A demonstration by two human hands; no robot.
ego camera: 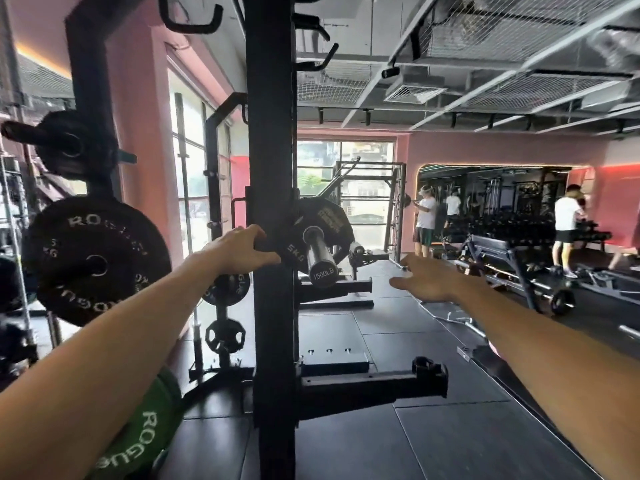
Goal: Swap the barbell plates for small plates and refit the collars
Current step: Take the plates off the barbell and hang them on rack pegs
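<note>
- You are gripping the plate (pixel 294 252) rim with your left hand (pixel 239 249), steadying it on the sleeve (pixel 320 258).
- Your right hand (pixel 427 277) is reaching in, fingers spread, holding nothing.

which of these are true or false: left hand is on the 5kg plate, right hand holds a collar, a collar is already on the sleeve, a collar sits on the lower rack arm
1. The left hand grips the 5 kg plate on the barbell sleeve. True.
2. The right hand holds a collar. False: it is open and holds nothing.
3. A collar is fitted on the sleeve outside the plate. False: the sleeve end is bare.
4. A collar sits on the lower rack arm. True.
</note>
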